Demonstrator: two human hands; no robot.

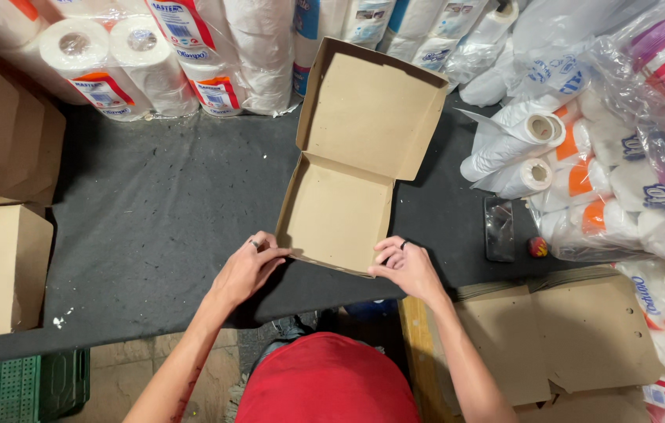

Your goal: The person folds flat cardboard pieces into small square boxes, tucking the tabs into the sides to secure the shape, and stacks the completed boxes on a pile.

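An open brown cardboard box with its hinged lid raised stands on the dark grey table. My left hand rests at the box's near left corner, fingertips touching its front edge. My right hand pinches the near right corner of the front wall. The box is empty inside.
Folded cardboard boxes are stacked at the left. Wrapped paper rolls line the back and pile up at the right. A dark phone and a small red ball lie right of the box. Flat cardboard blanks lie at lower right.
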